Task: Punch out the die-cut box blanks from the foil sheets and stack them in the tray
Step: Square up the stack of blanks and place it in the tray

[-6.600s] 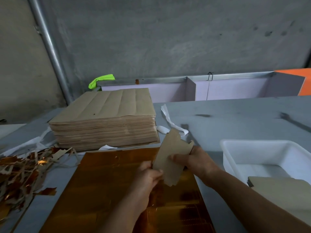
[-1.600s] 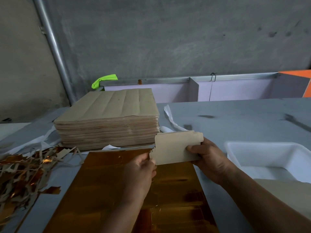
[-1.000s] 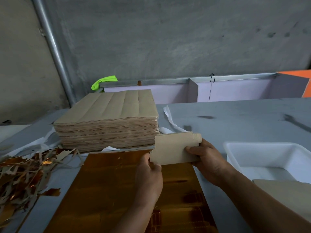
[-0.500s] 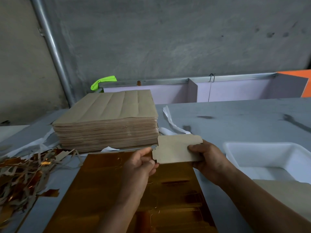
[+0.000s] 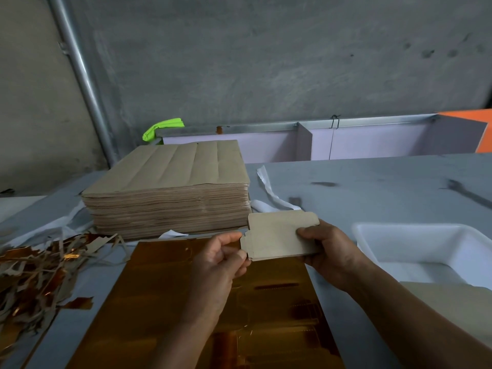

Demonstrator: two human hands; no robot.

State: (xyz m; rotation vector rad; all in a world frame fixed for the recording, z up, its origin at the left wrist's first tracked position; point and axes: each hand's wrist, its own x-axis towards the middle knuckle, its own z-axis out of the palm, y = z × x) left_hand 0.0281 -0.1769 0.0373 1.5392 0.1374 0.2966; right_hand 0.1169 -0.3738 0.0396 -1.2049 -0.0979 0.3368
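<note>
A small stack of brown die-cut box blanks (image 5: 277, 235) hangs level above the gold foil sheet (image 5: 165, 302), which lies flat on the grey table. My right hand (image 5: 327, 251) grips the blanks' right end, thumb on top. My left hand (image 5: 221, 259) pinches the tab at their left edge between thumb and fingers. The white tray (image 5: 415, 235) stands at the right, with a pile of brown blanks (image 5: 452, 302) at its near side.
A tall stack of brown-backed sheets (image 5: 170, 190) sits behind the foil sheet. Foil and card scrap strips (image 5: 34, 270) litter the left of the table. White paper strips (image 5: 269, 193) lie behind the blanks. A lilac partition (image 5: 346, 142) and a concrete wall close the back.
The blanks were turned from upright to level in both hands. Over the last second my left hand slid from under their left corner to pinch the left tab.
</note>
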